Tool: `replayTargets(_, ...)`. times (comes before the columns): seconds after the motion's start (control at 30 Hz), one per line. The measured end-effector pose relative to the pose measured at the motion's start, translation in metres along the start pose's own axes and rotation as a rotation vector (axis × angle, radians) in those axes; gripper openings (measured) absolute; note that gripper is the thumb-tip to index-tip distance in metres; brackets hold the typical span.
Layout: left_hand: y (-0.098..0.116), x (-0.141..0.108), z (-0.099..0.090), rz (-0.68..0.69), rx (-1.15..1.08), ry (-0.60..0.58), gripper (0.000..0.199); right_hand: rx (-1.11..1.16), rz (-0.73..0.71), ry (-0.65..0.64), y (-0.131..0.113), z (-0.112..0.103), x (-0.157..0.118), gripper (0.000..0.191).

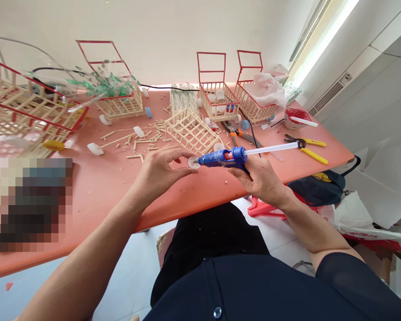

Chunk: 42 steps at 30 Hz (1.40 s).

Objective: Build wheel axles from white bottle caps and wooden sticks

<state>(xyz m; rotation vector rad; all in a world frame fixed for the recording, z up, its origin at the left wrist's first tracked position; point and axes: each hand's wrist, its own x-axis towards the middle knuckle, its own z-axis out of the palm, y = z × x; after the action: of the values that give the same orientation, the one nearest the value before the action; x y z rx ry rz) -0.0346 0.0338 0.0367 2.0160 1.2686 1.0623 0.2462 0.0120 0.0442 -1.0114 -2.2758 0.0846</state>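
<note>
My right hand (pixel 262 176) is wrapped round the grip of a blue glue gun (pixel 217 158), with a long clear glue stick (pixel 272 148) coming out of its back end. The gun points left, and its nozzle meets a small white bottle cap (pixel 194 162). Between thumb and fingers, my left hand (pixel 165 167) pinches that cap just above the table. Behind both hands a small basket frame of wooden sticks (pixel 194 131) lies tilted on the tabletop. Another white cap (pixel 218 146) lies beside this frame.
Stick-built carts (pixel 217 100) with red handles line the back of the orange table (pixel 113 196). Pliers with orange handles (pixel 235 136), yellow-handled cutters (pixel 309 149) and a red-stained cup (pixel 297 118) are at right. Cut sticks (pixel 147 141) litter the middle. A cable (pixel 250 127) runs behind the gun.
</note>
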Motion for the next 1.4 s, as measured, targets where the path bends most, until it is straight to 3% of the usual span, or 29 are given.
replayTargets(1.4, -0.0012, 0.0001, 0.0018, 0.002, 0.014, 0.003, 0.021, -0.04, -0.013, 0.023, 0.001, -0.0002, 0.0014, 0.036)
